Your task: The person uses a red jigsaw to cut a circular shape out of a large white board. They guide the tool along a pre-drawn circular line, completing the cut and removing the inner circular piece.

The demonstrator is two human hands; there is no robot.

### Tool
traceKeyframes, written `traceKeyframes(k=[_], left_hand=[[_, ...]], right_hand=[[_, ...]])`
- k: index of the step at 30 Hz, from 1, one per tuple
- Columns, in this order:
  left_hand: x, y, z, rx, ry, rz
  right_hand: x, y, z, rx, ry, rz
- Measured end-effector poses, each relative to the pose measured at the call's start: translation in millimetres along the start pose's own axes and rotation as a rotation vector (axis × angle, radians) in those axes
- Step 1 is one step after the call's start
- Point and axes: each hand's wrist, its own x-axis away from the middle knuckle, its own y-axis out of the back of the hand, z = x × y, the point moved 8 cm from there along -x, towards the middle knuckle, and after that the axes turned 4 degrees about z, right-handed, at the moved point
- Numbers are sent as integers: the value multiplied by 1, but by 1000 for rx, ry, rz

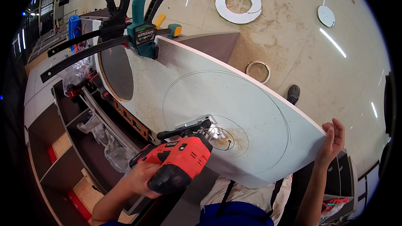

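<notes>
My left hand [144,178] is wrapped around the handle of a red and black cordless jigsaw [180,157]. The saw's metal shoe rests on a white board [184,58], beside a short curved cut with sawdust around it. Pencilled rings, a large one and smaller ones inside it, surround that spot. At the board's right corner, my right hand [331,143] is raised against the edge, fingers loosely bent and apart, gripping nothing. Two bar clamps, a green one [143,33] and a black one [114,25], sit at the board's far left end, near a large round cut-out [117,72].
Below and left stand dark open cabinet carcasses [46,134] with plastic film [115,152] and an orange spirit level [132,119]. A white ring [238,3], a smaller ring [258,72] and a white disc [325,16] lie on the dusty floor. A dark shoe [293,94] shows past the board.
</notes>
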Motion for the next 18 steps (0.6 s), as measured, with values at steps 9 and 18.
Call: traceKeyframes(k=[9, 18], left_hand=[[-2, 1, 0, -27, -6, 20], [-5, 4, -3, -28, -23, 35]], right_hand=[[0, 1, -1, 9, 17, 6], [0, 1, 1, 17, 16, -9]])
